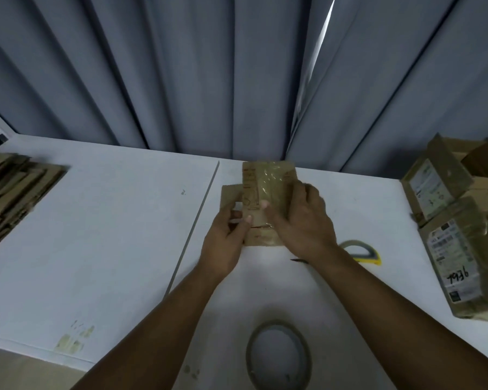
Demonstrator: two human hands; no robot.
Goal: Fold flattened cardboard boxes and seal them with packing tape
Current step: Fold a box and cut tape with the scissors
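White tabletop (110, 235), two panels meeting at a seam, carries a small cardboard box (268, 178) near the middle of its far edge, the top glossy with clear tape. The left hand (226, 243) grips the box's left side, thumb on top and fingers curled around a flap. The right hand (302, 223) clasps the right side, fingers wrapped over the edge. A tape roll (250, 356) lies near the front edge, and another roll (361, 250) lies beside the right wrist. Flattened cardboard (17, 190) is stacked far left, taped boxes (451, 266) far right. Grey curtains (181, 66) hang behind.
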